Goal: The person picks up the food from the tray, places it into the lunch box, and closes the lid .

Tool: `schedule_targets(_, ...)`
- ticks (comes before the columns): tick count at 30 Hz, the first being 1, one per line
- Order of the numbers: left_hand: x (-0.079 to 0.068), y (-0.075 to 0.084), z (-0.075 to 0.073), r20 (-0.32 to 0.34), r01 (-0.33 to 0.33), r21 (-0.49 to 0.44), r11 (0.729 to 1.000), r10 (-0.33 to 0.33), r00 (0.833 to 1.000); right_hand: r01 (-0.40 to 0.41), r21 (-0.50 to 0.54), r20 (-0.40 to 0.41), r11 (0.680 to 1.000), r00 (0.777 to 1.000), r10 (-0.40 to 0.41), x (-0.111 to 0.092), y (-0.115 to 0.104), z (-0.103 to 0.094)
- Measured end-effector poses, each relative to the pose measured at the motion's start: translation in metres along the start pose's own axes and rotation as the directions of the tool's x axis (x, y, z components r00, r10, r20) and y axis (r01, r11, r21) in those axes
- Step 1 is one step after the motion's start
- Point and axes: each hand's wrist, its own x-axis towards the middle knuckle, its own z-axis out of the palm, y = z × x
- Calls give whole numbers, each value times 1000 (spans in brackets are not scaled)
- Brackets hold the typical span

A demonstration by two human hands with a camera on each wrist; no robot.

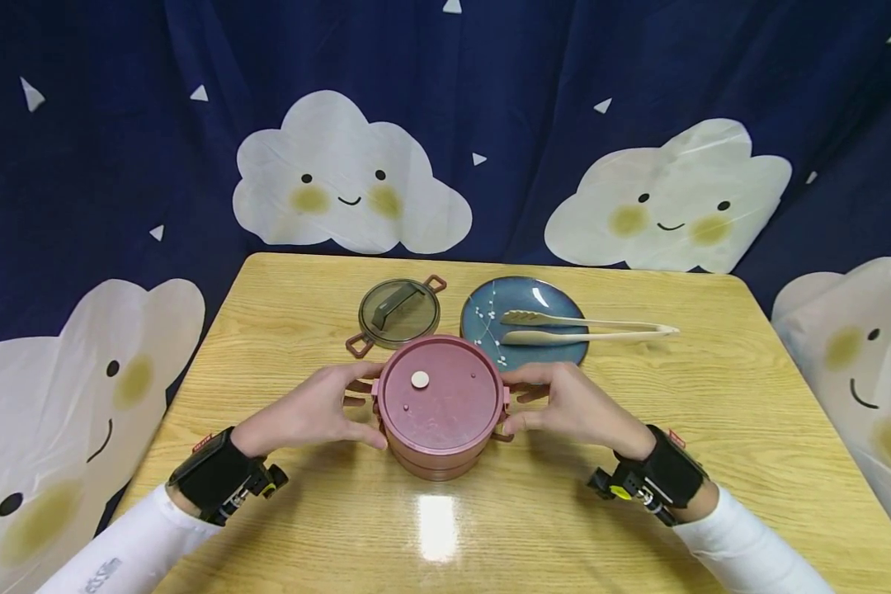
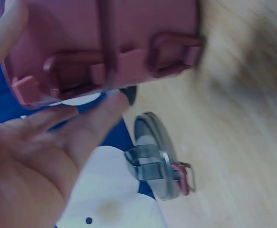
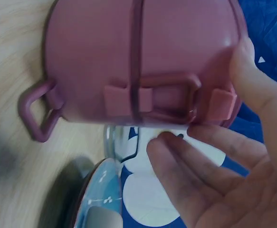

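A dusty-red stacked pot with a flat lid bearing a white knob stands mid-table, between both hands. Its side handles show in the left wrist view. My left hand is at its left side, thumb near the front wall and fingers spread past the handle. On the right, my right hand mirrors this. In the right wrist view its thumb overlaps the pot wall near the top, while the fingers reach behind a folded loop handle, spread and fairly straight.
Behind the pot lies a round glass lid with a dark grip and reddish side loops. To its right, a blue plate with white blossoms bears pale tongs that overhang its right edge. A navy curtain with clouds hangs behind the wooden table.
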Motion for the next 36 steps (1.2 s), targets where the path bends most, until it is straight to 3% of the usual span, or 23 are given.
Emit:
schedule_targets(4,1,-11,5,16,-33,-20,999,33,999,15,-14,35,1000,999,-15,-1,6,4)
schedule_targets(12,4,-26,12,-32,-73,-64,995,71,997,35,10,52,999,998,-36,1,15,11)
schedule_targets(20,6,-32,15,-49,-64,-159,985,57,997,57,23,56,998,997,-59,1,22,16)
schedule_targets(27,6,-37,19,-90,-73,-135,988,62,994,116,33,77,993,990,-119,2,25,16)
schedule_targets(36,3,-38,23,-131,-70,-67,995,61,990,126,38,94,991,987,-129,3,27,15)
